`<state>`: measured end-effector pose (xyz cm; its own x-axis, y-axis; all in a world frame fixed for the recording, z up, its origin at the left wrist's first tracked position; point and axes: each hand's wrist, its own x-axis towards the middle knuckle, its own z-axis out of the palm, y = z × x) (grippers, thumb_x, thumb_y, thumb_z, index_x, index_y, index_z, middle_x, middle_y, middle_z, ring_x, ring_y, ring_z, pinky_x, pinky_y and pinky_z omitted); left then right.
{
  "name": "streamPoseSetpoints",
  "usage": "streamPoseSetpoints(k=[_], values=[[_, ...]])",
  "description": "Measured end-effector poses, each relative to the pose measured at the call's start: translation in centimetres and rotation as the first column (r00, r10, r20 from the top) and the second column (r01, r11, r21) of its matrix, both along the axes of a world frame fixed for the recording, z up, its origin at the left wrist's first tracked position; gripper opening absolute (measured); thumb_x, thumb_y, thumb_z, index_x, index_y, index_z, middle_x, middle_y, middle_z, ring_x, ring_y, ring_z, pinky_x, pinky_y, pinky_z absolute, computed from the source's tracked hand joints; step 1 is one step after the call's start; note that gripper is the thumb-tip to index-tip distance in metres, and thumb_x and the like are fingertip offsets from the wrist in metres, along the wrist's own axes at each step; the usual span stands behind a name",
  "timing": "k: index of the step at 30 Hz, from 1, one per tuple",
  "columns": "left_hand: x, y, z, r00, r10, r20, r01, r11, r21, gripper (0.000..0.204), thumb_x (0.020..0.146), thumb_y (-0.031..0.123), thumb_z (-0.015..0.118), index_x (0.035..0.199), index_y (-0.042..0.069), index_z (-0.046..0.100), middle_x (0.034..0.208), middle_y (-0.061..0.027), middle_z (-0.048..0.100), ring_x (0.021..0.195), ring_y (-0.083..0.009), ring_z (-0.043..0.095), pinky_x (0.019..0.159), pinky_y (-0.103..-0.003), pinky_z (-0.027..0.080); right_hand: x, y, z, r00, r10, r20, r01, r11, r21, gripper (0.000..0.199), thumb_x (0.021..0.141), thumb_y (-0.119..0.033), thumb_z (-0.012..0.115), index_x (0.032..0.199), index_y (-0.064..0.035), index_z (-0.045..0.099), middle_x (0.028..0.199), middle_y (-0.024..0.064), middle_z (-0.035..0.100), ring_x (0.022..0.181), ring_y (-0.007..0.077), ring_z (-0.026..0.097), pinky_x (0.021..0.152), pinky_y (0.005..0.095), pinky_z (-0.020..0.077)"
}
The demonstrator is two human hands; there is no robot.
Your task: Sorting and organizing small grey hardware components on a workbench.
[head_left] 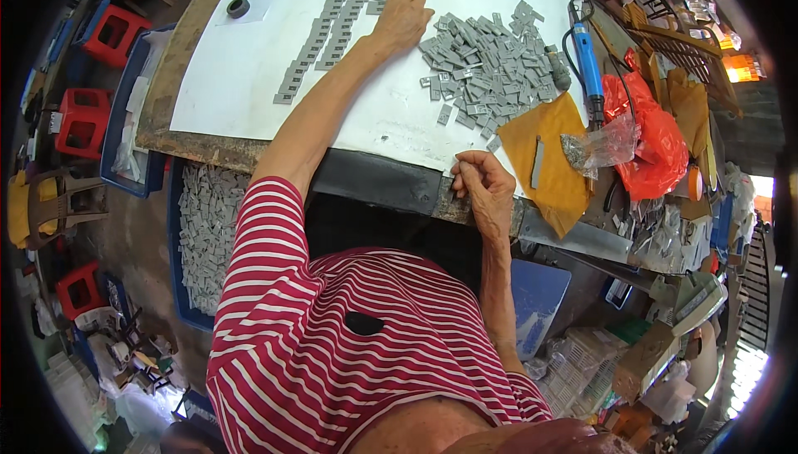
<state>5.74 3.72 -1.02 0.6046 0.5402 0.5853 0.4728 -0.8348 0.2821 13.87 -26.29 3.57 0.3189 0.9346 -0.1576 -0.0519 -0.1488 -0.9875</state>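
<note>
A loose heap of small grey flat pieces (490, 67) lies on the white sheet (241, 71) toward the far right of the tabletop (179, 42), with neat rows of the same pieces (332, 26) to its left. The left hand (403, 17) rests between them, fingers curled down on the rows. The right hand (484, 188), at the near edge, pinches one grey piece, beside an orange cloth (553, 163).

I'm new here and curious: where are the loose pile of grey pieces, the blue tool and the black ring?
pile of grey pieces (490, 67), head view, middle of the heap
blue tool (588, 59), head view, its blue handle
black ring (238, 7), head view, its rim
</note>
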Motion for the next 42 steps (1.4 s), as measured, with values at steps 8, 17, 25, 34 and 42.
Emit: streamPoseSetpoints(k=[8,17,25,34,42], values=[[0.5,0.3,-0.3,0.994,0.109,0.008,-0.11,0.993,0.046,0.026,0.078,0.02,0.052,0.084,-0.005,0.051,0.092,-0.0195,0.049,0.092,-0.033,0.045,0.082,-0.042,0.036,-0.1,-0.1,0.2,0.999,-0.019,0.039,0.02,1.0,-0.019,0.013,0.085,-0.004,0.051,0.094,0.0023,0.056,0.075,0.0046,0.058,0.061,0.0064,0.052,0.052,0.0175,0.0415],[0.1,-0.6,-0.4,0.85,-0.021,0.527,-0.098,0.975,0.198,0.017,0.074,0.011,0.05,0.081,-0.002,0.059,0.081,-0.0173,0.059,0.077,-0.0346,0.055,0.076,-0.044,0.041,-0.1,0.0,0.0,1.0,-0.014,0.008,0.014,1.0,0.02,0.013,0.084,-0.004,0.051,0.095,0.0022,0.056,0.075,0.004,0.058,0.06,0.0056,0.051,0.051,0.0169,0.0412],[-2.2,-5.2,0.9,0.962,-0.033,0.271,0.124,0.937,-0.325,0.027,0.068,0.012,0.053,0.09,-0.002,0.061,0.092,-0.0184,0.06,0.085,-0.0338,0.055,0.082,-0.038,0.042,0.2,-0.2,-0.7,1.0,-0.006,0.024,0.005,0.999,0.039,0.014,0.085,-0.006,0.051,0.095,0.0015,0.055,0.075,0.0035,0.058,0.06,0.0055,0.053,0.051,0.0171,0.0429],[-1.9,-5.9,1.0,0.983,-0.075,0.169,0.132,0.924,-0.358,0.024,0.069,0.017,0.056,0.088,0.004,0.063,0.084,-0.0145,0.059,0.079,-0.0291,0.055,0.073,-0.037,0.044,0.3,-0.7,0.3,1.0,-0.013,-0.004,0.013,1.0,0.02,0.013,0.083,-0.004,0.052,0.093,0.0031,0.057,0.074,0.0046,0.058,0.059,0.0058,0.052,0.05,0.0172,0.042],[-4.3,-7.7,1.9,0.974,-0.165,0.153,0.216,0.878,-0.426,0.019,0.074,0.012,0.059,0.091,0.002,0.06,0.078,-0.0126,0.058,0.07,-0.0241,0.058,0.066,-0.031,0.046,3.1,-2.1,3.5,0.995,-0.06,0.084,0.058,0.998,0.034,0.013,0.082,-0.004,0.052,0.092,0.0022,0.058,0.072,0.0042,0.059,0.057,0.0057,0.053,0.049,0.0168,0.0411]])
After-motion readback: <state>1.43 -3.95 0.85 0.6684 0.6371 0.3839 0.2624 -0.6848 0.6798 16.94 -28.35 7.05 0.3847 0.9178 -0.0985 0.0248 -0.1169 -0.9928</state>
